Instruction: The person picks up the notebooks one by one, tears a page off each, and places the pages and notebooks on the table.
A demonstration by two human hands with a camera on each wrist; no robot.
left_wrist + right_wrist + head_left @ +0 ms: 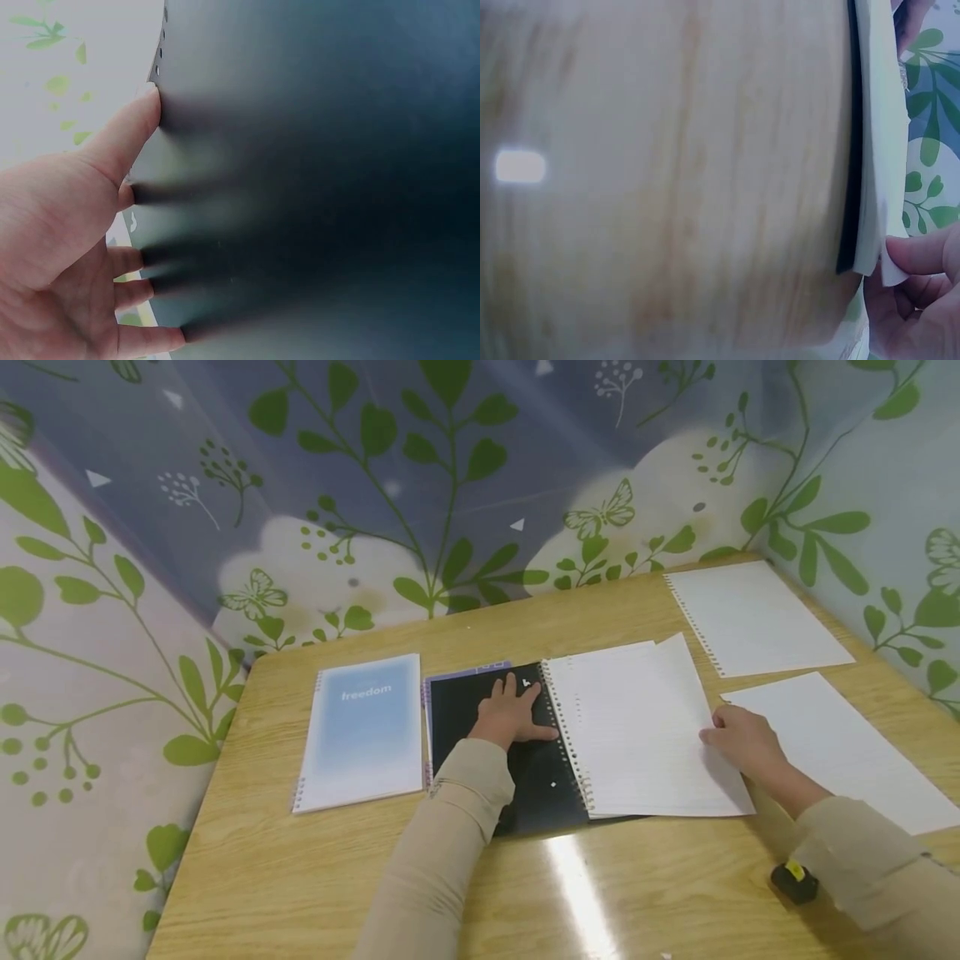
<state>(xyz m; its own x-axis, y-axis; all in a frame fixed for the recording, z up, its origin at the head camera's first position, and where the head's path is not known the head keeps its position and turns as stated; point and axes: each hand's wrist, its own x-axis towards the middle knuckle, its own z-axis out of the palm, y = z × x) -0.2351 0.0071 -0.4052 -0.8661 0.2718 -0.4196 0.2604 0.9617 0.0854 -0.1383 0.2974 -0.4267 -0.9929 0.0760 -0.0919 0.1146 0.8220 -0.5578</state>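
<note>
An open spiral notebook lies in the middle of the head view, with a black cover [540, 802] on its left and a white lined page [637, 727] on its right. My left hand [506, 714] rests on the black cover with fingers spread, the thumb reaching to the coil. The left wrist view shows the same fingertips against the dark cover [315, 180]. At the page's right edge, my right hand [746, 743] pinches a sheet between thumb and fingers. In the right wrist view the pinched sheet corner [892, 274] stands slightly apart from the stack.
Two loose punched sheets, an upper one [757, 614] and a lower one [847, 752], lie at the right. A blue-and-white "freedom" notebook [360, 735] is at the left. A purple notebook [491, 668] peeks from under the black cover. Near the right sleeve sits a small black-and-yellow object [793, 882].
</note>
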